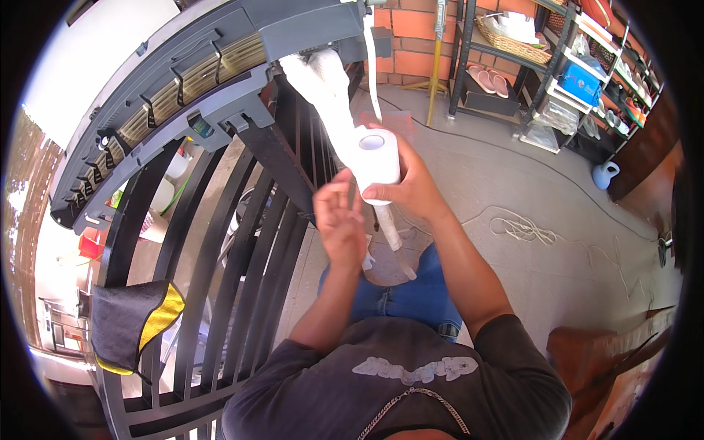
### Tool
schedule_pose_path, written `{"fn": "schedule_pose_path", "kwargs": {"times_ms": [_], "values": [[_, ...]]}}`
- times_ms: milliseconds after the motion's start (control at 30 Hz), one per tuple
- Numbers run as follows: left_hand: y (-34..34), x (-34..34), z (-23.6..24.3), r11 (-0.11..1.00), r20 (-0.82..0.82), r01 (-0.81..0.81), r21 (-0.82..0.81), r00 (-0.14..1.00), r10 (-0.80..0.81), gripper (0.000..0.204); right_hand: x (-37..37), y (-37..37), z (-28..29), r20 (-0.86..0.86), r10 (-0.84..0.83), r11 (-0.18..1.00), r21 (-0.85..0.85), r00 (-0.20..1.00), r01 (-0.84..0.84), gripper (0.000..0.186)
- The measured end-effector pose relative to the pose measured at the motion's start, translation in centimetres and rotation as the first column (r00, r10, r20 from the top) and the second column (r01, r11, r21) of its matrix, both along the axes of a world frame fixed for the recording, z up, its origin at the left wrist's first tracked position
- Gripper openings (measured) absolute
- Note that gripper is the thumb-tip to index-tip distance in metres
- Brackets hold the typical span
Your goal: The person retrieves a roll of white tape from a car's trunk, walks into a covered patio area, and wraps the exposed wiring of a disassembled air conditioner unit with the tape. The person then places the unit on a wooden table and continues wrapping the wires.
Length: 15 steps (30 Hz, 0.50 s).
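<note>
My right hand (pixel 412 176) grips a thick roll of white wrapping tape (pixel 383 174), its hollow core facing up. The roll sits against a pipe bundle wrapped in white (pixel 330 99), which comes down from a dark grey air conditioner body (pixel 293 33). Below the roll, a narrower wrapped pipe end (pixel 390 229) hangs toward my legs. My left hand (pixel 342 224) is beside the roll on its left, palm up, fingers loosely bent and apart, with nothing seen in it. Part of the bundle is hidden behind the roll and my right hand.
Black metal railing (pixel 213 293) runs along my left, with a dark yellow-edged cloth (pixel 128 323) draped over it. A thin white pipe (pixel 370 66) hangs behind the bundle. Cables (pixel 522 229) lie on the floor at right. Shelves (pixel 506 55) with shoes stand at far right.
</note>
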<state>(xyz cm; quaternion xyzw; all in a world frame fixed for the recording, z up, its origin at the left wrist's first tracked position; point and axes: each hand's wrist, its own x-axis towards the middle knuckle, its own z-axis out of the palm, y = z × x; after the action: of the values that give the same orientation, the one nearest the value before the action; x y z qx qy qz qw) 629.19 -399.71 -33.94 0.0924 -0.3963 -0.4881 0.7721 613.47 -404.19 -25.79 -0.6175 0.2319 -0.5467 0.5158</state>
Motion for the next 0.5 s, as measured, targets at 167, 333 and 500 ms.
{"fn": "schedule_pose_path", "kwargs": {"times_ms": [167, 333, 500], "values": [[-1.9, 1.9, -1.2, 0.933, 0.354, -0.143, 0.331, 0.935, 0.017, 0.042, 1.0, 0.1, -0.4, -0.01, -0.101, 0.995, -0.011, 0.995, 0.101, 0.075], [-1.4, 1.4, -2.6, 0.947, 0.257, 0.091, 0.307, 0.951, -0.175, 0.048, 1.1, 0.3, 0.1, 0.087, -0.111, 0.993, 0.038, 0.99, 0.108, 0.065], [-2.7, 2.6, -3.5, 0.81, -0.065, 0.49, 0.322, 0.865, -0.497, 0.063, 0.5, -1.0, 0.5, 0.08, -0.021, 0.992, 0.125, 0.997, 0.011, 0.065]]}}
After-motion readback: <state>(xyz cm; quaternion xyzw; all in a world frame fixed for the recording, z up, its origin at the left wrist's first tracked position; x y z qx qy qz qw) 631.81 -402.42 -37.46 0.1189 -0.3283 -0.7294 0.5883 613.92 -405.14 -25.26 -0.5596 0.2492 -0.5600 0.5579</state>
